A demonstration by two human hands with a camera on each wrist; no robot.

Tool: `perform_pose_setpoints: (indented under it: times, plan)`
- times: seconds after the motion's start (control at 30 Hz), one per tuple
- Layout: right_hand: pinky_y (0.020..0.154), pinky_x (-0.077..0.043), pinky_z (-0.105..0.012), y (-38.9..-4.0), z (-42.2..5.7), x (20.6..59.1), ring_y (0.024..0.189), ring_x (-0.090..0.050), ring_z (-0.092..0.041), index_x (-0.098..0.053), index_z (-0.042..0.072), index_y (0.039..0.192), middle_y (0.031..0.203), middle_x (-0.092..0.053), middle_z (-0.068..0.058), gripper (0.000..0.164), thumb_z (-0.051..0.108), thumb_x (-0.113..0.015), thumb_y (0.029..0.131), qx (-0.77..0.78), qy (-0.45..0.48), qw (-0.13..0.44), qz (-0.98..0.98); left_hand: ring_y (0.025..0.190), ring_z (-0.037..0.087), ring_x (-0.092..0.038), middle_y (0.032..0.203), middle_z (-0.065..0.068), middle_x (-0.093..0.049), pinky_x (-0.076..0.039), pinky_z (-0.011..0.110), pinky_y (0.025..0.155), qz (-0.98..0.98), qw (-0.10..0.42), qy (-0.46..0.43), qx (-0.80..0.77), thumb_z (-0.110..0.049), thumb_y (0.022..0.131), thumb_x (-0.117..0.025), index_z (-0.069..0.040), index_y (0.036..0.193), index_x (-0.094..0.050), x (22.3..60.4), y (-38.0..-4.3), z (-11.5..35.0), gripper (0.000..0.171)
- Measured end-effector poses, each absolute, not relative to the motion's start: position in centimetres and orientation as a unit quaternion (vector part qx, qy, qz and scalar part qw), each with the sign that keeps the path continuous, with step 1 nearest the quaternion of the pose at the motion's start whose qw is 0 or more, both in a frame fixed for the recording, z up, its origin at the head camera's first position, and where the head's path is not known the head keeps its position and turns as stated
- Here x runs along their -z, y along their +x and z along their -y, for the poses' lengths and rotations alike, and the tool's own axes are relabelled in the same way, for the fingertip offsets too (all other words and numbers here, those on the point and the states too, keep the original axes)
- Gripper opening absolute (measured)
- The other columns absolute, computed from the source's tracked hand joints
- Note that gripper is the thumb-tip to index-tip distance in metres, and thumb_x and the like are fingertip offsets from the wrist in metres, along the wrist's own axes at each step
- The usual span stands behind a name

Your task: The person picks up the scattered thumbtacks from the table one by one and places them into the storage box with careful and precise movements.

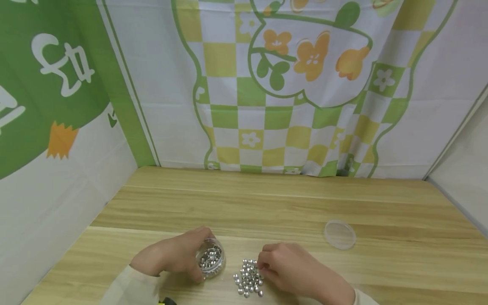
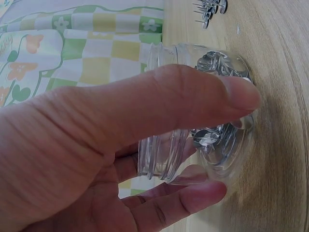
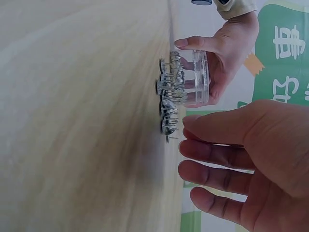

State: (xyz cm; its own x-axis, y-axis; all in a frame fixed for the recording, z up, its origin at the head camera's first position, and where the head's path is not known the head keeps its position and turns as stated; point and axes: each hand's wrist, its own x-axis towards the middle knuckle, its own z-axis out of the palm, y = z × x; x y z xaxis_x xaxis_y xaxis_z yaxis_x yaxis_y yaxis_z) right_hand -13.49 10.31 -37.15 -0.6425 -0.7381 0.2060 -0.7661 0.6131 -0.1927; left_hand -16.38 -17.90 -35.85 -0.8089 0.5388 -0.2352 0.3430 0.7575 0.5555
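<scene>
My left hand (image 1: 179, 254) grips a clear round jar (image 1: 223, 262), thumb on one side and fingers on the other. Silver thumbtacks (image 2: 207, 139) lie in the bottom of this jar, which stands upright and uncovered on the table. Just right of it is a cluster of loose silver thumbtacks (image 1: 248, 279), most with their pins pointing up in the right wrist view. At the cluster's right edge is my right hand (image 1: 287, 267), its fingers bent and the thumb near the index finger. Whether a thumbtack is between those fingertips is hidden.
A clear round lid (image 1: 340, 234) lies flat on the wooden table (image 1: 236, 207), behind and right of my right hand. A patterned curtain (image 1: 251, 118) hangs along the table's back edge. Near the front edge, by the left sleeve, a small black and yellow object (image 1: 167, 301) is partly visible.
</scene>
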Motion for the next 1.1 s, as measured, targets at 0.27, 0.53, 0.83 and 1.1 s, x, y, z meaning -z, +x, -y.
perform_pose_setpoints:
  times: [0.27,0.53,0.83,1.1]
  plan:
    - [0.058,-0.042,-0.007,-13.38,-10.04,37.43,0.063,-0.045,0.009,-0.069,0.022,0.080,0.073,-0.060,0.016,0.008,0.016,-0.067,0.086,-0.122,0.428,0.045,0.894,0.111,0.025,-0.054,0.109,0.000,-0.055,-0.046,0.054,0.102,-0.917,0.192,0.242,-0.252,-0.008,0.051,-0.085,-0.011,0.110,-0.051,35.83,-16.32,17.93,0.068]
    - [0.055,-0.039,-0.008,-13.32,-10.01,37.51,0.060,-0.041,0.007,-0.067,0.022,0.077,0.071,-0.057,0.017,0.013,0.013,-0.066,0.087,-0.127,0.420,0.026,0.898,0.111,0.027,-0.055,0.110,0.001,-0.055,-0.046,0.055,0.102,-0.918,0.198,0.231,-0.254,-0.008,0.051,-0.087,-0.011,0.111,-0.051,35.76,-16.19,17.92,0.069]
    - [0.055,-0.039,-0.007,-13.36,-9.87,37.39,0.060,-0.040,0.008,-0.067,0.022,0.076,0.071,-0.056,0.017,0.013,0.014,-0.067,0.087,-0.126,0.420,0.027,0.898,0.108,0.025,-0.054,0.109,0.002,-0.055,-0.048,0.054,0.100,-0.918,0.196,0.230,-0.257,-0.009,0.051,-0.086,-0.009,0.111,-0.051,35.73,-16.07,17.78,0.070]
    - [0.058,-0.041,-0.007,-13.51,-10.02,37.54,0.062,-0.042,0.008,-0.068,0.021,0.077,0.072,-0.059,0.016,0.012,0.013,-0.067,0.086,-0.126,0.429,0.042,0.893,0.109,0.026,-0.054,0.109,0.002,-0.054,-0.046,0.055,0.102,-0.919,0.198,0.230,-0.253,-0.010,0.051,-0.087,-0.009,0.110,-0.051,35.64,-16.09,17.65,0.070]
